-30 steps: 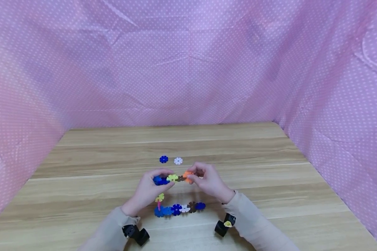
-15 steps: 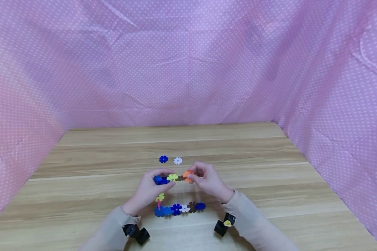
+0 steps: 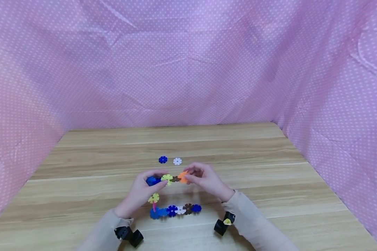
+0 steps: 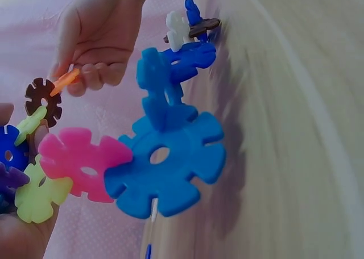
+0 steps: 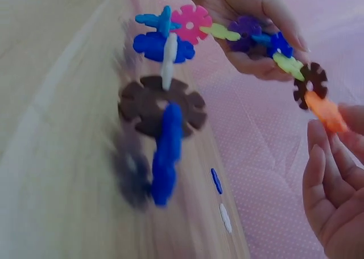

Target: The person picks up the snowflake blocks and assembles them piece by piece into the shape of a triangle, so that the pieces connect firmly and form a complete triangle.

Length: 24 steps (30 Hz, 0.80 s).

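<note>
A chain of interlocking snowflake discs bends in a U between and below the hands. My left hand (image 3: 142, 190) holds its upper stretch, with thumb and fingers around the yellow disc (image 3: 167, 179) and the blue discs (image 3: 152, 181) beside it. Thumb and fingertips of my right hand (image 3: 207, 179) pinch the orange disc (image 5: 326, 112), which joins the brown disc (image 5: 310, 86) at that end. A pink disc (image 4: 85, 162) links a second yellow disc (image 4: 42, 192) to the light blue disc (image 4: 170, 157). The lower row ends in a dark blue disc (image 3: 196, 208).
Beyond the hands, a loose dark blue disc (image 3: 162, 159) and a loose white disc (image 3: 177, 161) lie flat on the wooden table (image 3: 254, 150). Pink dotted cloth (image 3: 188, 69) hangs around the back and sides. A black wrist camera (image 3: 128, 236) sits at the left cuff.
My left hand and the whole chain have shifted slightly left. The orange disc has moved a little left too, still pinched by my right hand, which has barely moved.
</note>
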Tool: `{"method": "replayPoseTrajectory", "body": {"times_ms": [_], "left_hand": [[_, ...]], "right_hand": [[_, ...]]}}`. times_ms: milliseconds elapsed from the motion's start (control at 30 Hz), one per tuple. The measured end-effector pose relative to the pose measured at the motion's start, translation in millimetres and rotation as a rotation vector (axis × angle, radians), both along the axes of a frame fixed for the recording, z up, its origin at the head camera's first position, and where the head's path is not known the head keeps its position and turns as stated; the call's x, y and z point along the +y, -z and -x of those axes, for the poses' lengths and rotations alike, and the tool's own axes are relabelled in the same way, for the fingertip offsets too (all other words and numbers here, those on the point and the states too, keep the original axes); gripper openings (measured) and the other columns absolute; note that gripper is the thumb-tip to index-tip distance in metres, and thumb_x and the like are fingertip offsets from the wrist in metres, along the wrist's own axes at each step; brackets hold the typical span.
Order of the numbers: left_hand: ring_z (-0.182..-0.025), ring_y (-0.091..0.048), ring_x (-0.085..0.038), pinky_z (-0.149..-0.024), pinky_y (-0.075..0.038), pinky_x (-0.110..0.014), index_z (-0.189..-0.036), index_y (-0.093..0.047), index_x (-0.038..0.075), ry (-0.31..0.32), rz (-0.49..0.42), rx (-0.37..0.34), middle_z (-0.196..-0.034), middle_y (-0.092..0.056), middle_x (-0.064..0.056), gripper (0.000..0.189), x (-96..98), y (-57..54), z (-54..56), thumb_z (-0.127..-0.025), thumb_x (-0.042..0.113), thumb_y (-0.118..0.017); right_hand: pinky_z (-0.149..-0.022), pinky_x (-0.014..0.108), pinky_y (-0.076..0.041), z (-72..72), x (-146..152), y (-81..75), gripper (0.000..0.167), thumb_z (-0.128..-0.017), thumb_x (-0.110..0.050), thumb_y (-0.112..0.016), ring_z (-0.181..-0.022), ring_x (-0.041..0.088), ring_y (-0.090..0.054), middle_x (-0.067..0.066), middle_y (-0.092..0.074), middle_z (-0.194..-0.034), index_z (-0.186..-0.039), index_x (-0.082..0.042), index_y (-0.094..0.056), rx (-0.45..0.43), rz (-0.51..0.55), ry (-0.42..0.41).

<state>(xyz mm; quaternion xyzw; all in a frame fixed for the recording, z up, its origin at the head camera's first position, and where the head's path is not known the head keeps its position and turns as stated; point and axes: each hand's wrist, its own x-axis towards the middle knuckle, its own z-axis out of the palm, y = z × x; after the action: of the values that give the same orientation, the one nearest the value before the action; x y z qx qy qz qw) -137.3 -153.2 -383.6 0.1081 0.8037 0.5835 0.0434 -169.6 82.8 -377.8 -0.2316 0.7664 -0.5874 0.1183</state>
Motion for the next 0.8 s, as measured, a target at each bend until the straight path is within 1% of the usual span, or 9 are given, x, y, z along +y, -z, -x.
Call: {"method": "replayPoseTrajectory", "body": {"times_ms": [67, 200, 300, 367, 433, 500, 600, 700, 800], "left_hand": [[-0.106, -0.057, -0.021, -0.081, -0.053, -0.025, -0.116, -0.065, 0.007, -0.019, -0.013, -0.016, -0.115, -0.064, -0.009, 0.032, -5.4, 0.1, -0.4, -0.088, 0.022, -0.068], [-0.097, -0.058, -0.019, -0.076, -0.055, -0.028, -0.117, -0.064, 0.004, -0.062, -0.027, -0.031, -0.114, -0.062, -0.012, 0.034, -18.1, -0.6, -0.9, -0.088, 0.021, -0.067], [-0.093, -0.058, -0.017, -0.074, -0.055, -0.031, -0.118, -0.063, 0.004, -0.098, -0.023, -0.046, -0.114, -0.061, -0.012, 0.035, -28.2, -1.2, -1.3, -0.089, 0.022, -0.067], [-0.093, -0.057, -0.017, -0.074, -0.055, -0.032, -0.118, -0.063, 0.004, -0.121, -0.020, -0.058, -0.114, -0.060, -0.012, 0.035, -34.3, -1.9, -2.2, -0.089, 0.023, -0.067], [-0.095, -0.057, -0.016, -0.075, -0.055, -0.030, -0.119, -0.063, 0.004, -0.133, -0.014, -0.065, -0.117, -0.059, -0.012, 0.037, -40.2, -2.5, -3.3, -0.089, 0.025, -0.066], [-0.097, -0.057, -0.013, -0.077, -0.054, -0.028, -0.120, -0.062, 0.003, -0.143, -0.004, -0.063, -0.119, -0.059, -0.012, 0.038, -45.9, -3.7, -4.8, -0.090, 0.026, -0.066], [-0.096, -0.059, -0.008, -0.078, -0.054, -0.025, -0.122, -0.060, 0.002, -0.169, 0.007, -0.058, -0.118, -0.060, -0.007, 0.040, -55.2, -5.1, -7.0, -0.091, 0.027, -0.065], [-0.093, -0.060, -0.005, -0.078, -0.053, -0.022, -0.121, -0.060, 0.001, -0.205, 0.009, -0.041, -0.111, -0.061, 0.005, 0.040, -64.5, -6.3, -8.5, -0.091, 0.027, -0.064], [-0.089, -0.062, -0.002, -0.078, -0.053, -0.020, -0.121, -0.059, -0.001, -0.232, 0.004, -0.012, -0.102, -0.061, 0.017, 0.040, -72.6, -6.9, -9.0, -0.092, 0.025, -0.063]], "right_hand": [[-0.079, 0.049, -0.054, 3.7, 1, 1.4, 0.025, -0.092, -0.009, -0.060, -0.077, 0.011, -0.063, 0.019, -0.064, -0.096, -0.113, 0.004, -0.058, -0.010, 0.016, 0.000], [-0.084, 0.049, -0.053, 15.9, 2, 5.3, 0.029, -0.092, -0.009, -0.060, -0.079, 0.011, -0.063, 0.019, -0.063, -0.097, -0.115, 0.007, -0.056, -0.030, 0.019, 0.043], [-0.085, 0.044, -0.053, 28.1, 1, 8.3, 0.031, -0.091, -0.010, -0.061, -0.084, 0.014, -0.062, 0.016, -0.064, -0.098, -0.116, 0.006, -0.056, -0.014, -0.044, 0.082], [-0.087, 0.040, -0.052, 36.3, 0, 10.0, 0.032, -0.090, -0.011, -0.062, -0.089, 0.017, -0.062, 0.014, -0.065, -0.100, -0.117, 0.004, -0.058, 0.010, -0.110, 0.099], [-0.090, 0.038, -0.051, 44.1, -2, 11.4, 0.032, -0.090, -0.013, -0.063, -0.095, 0.021, -0.061, 0.013, -0.065, -0.104, -0.118, 0.002, -0.059, 0.032, -0.183, 0.102], [-0.093, 0.038, -0.049, 51.1, -4, 12.7, 0.035, -0.090, -0.015, -0.063, -0.103, 0.023, -0.059, 0.011, -0.064, -0.111, -0.121, -0.001, -0.058, 0.031, -0.252, 0.080], [-0.101, 0.043, -0.044, 59.6, -10, 13.9, 0.040, -0.091, -0.019, -0.062, -0.115, 0.027, -0.055, 0.012, -0.059, -0.125, -0.128, -0.005, -0.054, 0.039, -0.359, 0.007], [-0.107, 0.049, -0.036, 66.5, -20, 14.3, 0.047, -0.091, -0.023, -0.062, -0.126, 0.032, -0.046, 0.015, -0.049, -0.137, -0.134, -0.008, -0.050, 0.096, -0.496, -0.060], [-0.110, 0.052, -0.030, 70.8, -31, 13.8, 0.051, -0.091, -0.026, -0.062, -0.133, 0.036, -0.037, 0.018, -0.040, -0.144, -0.137, -0.010, -0.048, 0.155, -0.624, -0.095]]}}
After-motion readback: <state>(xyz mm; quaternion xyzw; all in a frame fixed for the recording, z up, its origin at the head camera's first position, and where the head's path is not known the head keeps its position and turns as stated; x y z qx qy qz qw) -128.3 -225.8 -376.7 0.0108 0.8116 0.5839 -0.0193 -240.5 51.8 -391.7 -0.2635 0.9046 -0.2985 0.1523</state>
